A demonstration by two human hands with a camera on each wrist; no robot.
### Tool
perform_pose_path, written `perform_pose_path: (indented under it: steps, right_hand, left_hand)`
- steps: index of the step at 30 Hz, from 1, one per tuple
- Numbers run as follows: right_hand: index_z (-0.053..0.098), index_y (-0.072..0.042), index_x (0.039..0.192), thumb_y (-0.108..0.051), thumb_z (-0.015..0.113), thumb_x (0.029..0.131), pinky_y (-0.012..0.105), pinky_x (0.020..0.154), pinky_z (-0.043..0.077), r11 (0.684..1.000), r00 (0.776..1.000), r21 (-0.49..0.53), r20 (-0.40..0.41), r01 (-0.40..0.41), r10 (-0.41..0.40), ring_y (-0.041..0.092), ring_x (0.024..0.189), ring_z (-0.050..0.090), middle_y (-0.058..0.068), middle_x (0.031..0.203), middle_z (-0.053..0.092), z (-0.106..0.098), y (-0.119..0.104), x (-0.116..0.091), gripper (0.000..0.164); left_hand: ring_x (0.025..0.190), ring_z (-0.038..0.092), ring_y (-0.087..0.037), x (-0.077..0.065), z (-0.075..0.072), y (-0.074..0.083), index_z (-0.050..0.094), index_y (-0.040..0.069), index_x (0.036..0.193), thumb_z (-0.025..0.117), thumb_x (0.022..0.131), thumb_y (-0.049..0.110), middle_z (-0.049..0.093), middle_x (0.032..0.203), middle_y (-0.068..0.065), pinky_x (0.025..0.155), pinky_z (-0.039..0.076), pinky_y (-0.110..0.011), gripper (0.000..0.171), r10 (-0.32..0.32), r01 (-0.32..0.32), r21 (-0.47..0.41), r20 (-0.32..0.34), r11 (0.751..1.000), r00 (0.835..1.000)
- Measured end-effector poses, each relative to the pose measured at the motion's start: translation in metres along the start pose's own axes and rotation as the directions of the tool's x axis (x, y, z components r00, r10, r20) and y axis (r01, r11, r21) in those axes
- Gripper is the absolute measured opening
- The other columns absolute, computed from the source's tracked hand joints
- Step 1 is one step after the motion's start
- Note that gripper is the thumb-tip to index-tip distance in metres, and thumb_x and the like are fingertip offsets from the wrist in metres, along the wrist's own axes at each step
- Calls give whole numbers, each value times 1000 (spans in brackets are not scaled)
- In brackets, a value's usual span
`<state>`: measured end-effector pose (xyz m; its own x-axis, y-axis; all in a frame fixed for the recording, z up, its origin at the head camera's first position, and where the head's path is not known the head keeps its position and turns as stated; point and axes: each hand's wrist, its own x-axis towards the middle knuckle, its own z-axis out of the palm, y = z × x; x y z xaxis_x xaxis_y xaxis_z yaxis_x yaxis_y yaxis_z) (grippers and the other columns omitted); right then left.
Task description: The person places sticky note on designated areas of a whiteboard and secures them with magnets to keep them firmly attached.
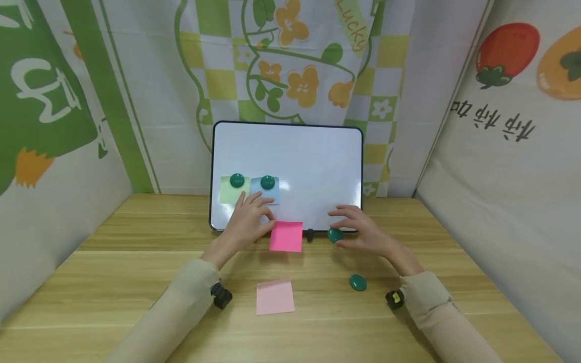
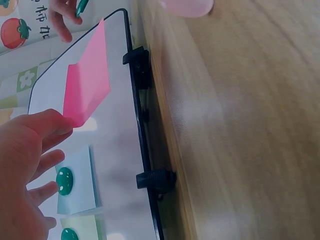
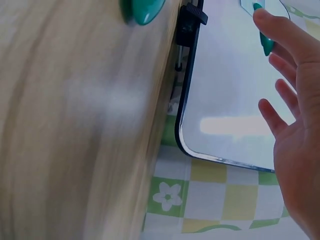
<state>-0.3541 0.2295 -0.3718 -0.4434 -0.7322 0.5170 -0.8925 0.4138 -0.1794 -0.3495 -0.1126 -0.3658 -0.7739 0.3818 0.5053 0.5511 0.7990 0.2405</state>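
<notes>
A white magnetic board [image 1: 313,166] stands upright at the back of the wooden table. On its lower left a green note [image 1: 229,194] and a blue note [image 1: 272,194] each hang under a green magnet [image 1: 237,180]. My left hand [image 1: 268,222] pinches a corner of a bright pink note [image 1: 286,236] at the board's bottom edge; the left wrist view shows the bright pink note [image 2: 87,82] lying against the board [image 2: 115,165]. My right hand [image 1: 338,229] pinches a green magnet [image 1: 335,235] near the board's lower right. In the right wrist view its fingers [image 3: 272,25] are spread around the held magnet [image 3: 266,44].
A pale pink note [image 1: 274,297] and a spare green magnet [image 1: 357,282] lie on the table [image 1: 136,282] in front of me. The spare magnet [image 3: 142,10] sits near a black board foot [image 3: 192,17]. Printed cloth walls close in the back and both sides.
</notes>
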Motion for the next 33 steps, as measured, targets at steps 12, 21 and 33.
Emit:
perform_pose_path:
  steps: [12, 21, 33]
  right_hand:
    - [72, -7, 113, -14, 86, 76, 60, 108, 41, 996, 996, -79, -83, 33, -40, 41, 135, 43, 15, 137, 59, -1, -5, 16, 40]
    - [71, -7, 113, -17, 86, 75, 58, 109, 41, 988, 992, -135, -93, 71, -84, 38, 135, 46, 14, 136, 60, -4, -6, 24, 41]
    - [71, -7, 113, -19, 86, 77, 56, 108, 45, 967, 981, -240, -145, 91, -128, 38, 135, 47, 13, 136, 60, -2, -12, 44, 41]
  left_hand:
    - [141, 42, -36, 22, -1, 11, 78, 12, 85, 70, 90, 21, 65, 134, -8, 121, 14, -65, 13, 6, -4, 30, -41, 1000, 999]
    - [140, 44, -35, 32, -2, 13, 79, 13, 85, 71, 89, 21, 64, 135, -7, 121, 14, -66, 12, 0, 4, 49, -65, 999, 998]
    - [140, 43, -34, 51, -2, 18, 79, 16, 82, 71, 89, 23, 64, 135, -5, 121, 14, -66, 13, -21, 28, 67, -103, 997, 995]
